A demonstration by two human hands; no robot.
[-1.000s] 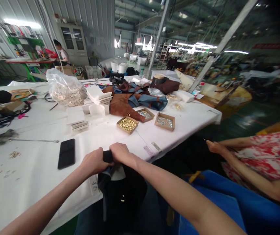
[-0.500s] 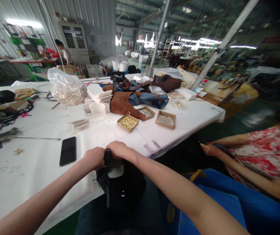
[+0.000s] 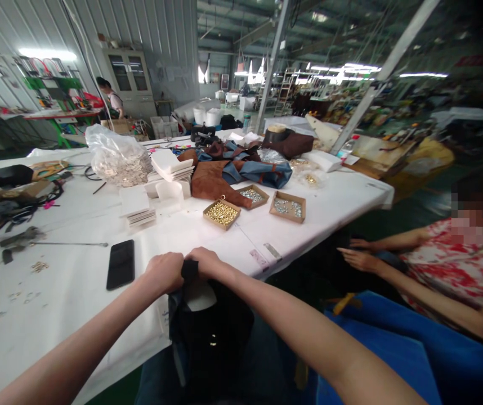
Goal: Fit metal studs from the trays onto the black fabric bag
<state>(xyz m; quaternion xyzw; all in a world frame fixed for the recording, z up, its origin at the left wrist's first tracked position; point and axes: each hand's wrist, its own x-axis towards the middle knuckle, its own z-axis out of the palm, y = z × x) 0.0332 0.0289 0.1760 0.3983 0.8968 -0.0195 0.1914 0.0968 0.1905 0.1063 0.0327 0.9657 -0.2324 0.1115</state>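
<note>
A black bag [image 3: 211, 332] hangs over the near edge of the white table [image 3: 56, 292], with a pale lining or tag showing at its top. My left hand [image 3: 163, 271] and my right hand [image 3: 208, 262] are closed side by side on the bag's black top edge, knuckles up, almost touching each other. A black phone [image 3: 120, 264] lies flat on the table just left of my left hand.
Three small cardboard trays of gold and silver hardware [image 3: 221, 213] sit beyond my hands, with brown and blue leather pieces [image 3: 241, 169], white card stacks [image 3: 140, 208] and a clear bag of metal parts [image 3: 117, 157] behind. A person in a red floral top [image 3: 456, 270] sits at right.
My hands stay gripped on the bag's top and have barely shifted. The person at right has moved their hands a little leftwards.
</note>
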